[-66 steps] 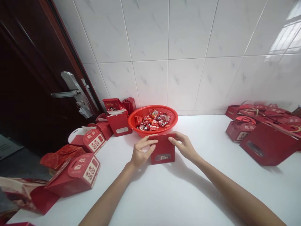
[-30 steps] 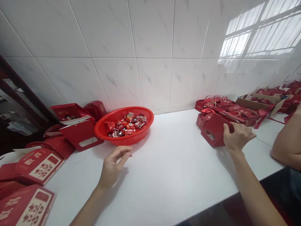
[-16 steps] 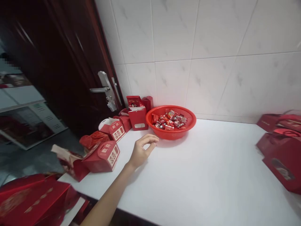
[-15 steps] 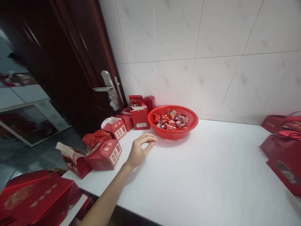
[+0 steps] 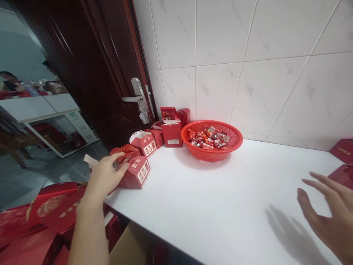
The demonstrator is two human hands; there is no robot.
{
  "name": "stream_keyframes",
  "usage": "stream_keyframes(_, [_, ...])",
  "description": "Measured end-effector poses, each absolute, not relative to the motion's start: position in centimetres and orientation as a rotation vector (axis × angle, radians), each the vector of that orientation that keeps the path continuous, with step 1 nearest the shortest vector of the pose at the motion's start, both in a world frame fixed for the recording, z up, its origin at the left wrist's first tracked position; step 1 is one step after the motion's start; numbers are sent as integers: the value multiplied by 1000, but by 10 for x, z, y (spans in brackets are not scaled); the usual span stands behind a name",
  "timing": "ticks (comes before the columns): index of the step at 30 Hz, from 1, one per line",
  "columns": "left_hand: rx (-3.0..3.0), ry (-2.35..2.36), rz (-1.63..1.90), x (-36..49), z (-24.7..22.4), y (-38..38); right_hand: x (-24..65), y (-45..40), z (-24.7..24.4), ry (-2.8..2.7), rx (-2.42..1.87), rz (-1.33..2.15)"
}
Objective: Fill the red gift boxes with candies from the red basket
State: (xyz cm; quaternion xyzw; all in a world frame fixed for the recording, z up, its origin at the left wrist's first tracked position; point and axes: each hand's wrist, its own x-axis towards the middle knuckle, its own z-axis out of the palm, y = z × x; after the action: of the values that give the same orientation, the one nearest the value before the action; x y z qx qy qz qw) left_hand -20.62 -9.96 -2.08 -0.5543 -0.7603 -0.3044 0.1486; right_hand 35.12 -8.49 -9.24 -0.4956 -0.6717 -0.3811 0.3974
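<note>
My left hand is at the left end of the white table, fingers curled over a red paper gift box whose pale raised flap shows behind the hand; most of that box is hidden. Touching distance away, a red box with a white double-happiness panel stands beside my thumb. Over the right side of the table, my right hand hovers with fingers spread and nothing in it. A red plastic basket near the wall contains wrapped candies.
Several more red boxes line the table's left back edge, near a dark door. Large red bags or boxes lie low at the left. Other red boxes stand at the far right. A person sits in the background.
My left hand has moved left from beside the basket to the gift boxes. My right hand has come into view at the right. The view has shifted a little left.
</note>
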Motion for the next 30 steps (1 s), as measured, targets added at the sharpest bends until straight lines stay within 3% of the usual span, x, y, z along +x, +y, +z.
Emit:
stream_keyframes(7, [-1748,-2333,-908,-176,-34,-92,302,-84,-86,-1916,-1039,-795])
stream_keyframes(14, [-2323,-2006,-1305,-74,-31,-68,258,-71,-91,-1999,-912,-356])
stream_keyframes(19, [-2695,-1601,-1211,-16,-29,-36,221,-43,-71,-1915,-970,129])
stream_keyframes(25, [-2724,-1225,-1212,-4,-37,-1,198,-7,-53,-1815,-1014,643])
stream_keyframes(30, [-2673,-1276,-1311,-11,-55,9,193,-1,-43,-1892,-995,845])
